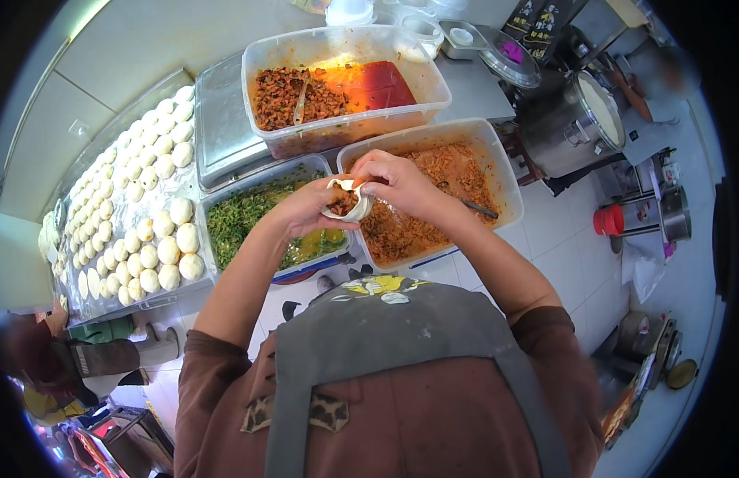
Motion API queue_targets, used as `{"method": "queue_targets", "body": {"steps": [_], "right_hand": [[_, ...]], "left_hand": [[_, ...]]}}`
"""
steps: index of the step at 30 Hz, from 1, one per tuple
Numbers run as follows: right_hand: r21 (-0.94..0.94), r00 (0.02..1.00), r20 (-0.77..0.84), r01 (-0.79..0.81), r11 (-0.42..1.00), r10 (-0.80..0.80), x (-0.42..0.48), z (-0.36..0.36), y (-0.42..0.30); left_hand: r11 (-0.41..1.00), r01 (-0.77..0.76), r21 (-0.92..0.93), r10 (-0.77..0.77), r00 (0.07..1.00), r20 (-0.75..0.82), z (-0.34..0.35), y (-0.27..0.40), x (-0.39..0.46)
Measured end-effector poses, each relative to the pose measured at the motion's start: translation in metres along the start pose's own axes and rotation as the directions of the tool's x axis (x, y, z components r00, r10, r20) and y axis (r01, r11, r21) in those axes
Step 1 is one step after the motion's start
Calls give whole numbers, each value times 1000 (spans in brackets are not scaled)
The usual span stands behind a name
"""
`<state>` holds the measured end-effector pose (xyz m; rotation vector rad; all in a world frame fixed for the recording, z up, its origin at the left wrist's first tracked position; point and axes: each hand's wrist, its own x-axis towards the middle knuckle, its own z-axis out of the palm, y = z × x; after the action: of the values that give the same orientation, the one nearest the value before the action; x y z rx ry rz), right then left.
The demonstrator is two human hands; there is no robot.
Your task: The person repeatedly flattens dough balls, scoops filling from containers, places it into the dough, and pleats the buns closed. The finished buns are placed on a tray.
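My left hand (307, 206) cups a dough wrapper (359, 209) with reddish-brown chopped filling (342, 201) inside. The fingers of my right hand (388, 174) pinch the wrapper's upper right edge, which is partly gathered around the filling. Both hands are above the adjoining rims of two plastic tubs. Chopped greens fill the left tub (278, 279); an orange-brown shredded filling and a dark-handled utensil (478, 208) are in the right tub (513, 179). Behind them, a larger tub (345, 130) contains diced filling, red oil and a spoon (300, 103).
Many round filled buns (168, 250) and flat dough rounds (83, 284) cover the floured metal counter at left. A large steel pot (570, 122) stands at right, with a co-worker (656, 113) behind it. Another person (37, 358) is at the lower left.
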<state>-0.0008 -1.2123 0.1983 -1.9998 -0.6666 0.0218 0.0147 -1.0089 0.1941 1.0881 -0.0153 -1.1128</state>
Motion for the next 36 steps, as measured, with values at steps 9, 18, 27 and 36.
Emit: {"method": "queue_targets", "body": {"steps": [9, 18, 27, 36], "right_hand": [[440, 923, 79, -372, 817, 377, 2, -3, -11], [-118, 1000, -8, 5, 993, -6, -2, -1, -6], [418, 917, 95, -390, 820, 388, -3, -3, -10], [391, 913, 153, -408, 825, 379, -10, -3, -20]], "left_hand": [[987, 13, -162, 11, 990, 143, -5, 10, -4], [998, 4, 66, -5, 1000, 15, 2, 0, 7], [975, 65, -214, -14, 973, 230, -5, 8, 1], [997, 59, -40, -53, 991, 126, 2, 2, 2]]}}
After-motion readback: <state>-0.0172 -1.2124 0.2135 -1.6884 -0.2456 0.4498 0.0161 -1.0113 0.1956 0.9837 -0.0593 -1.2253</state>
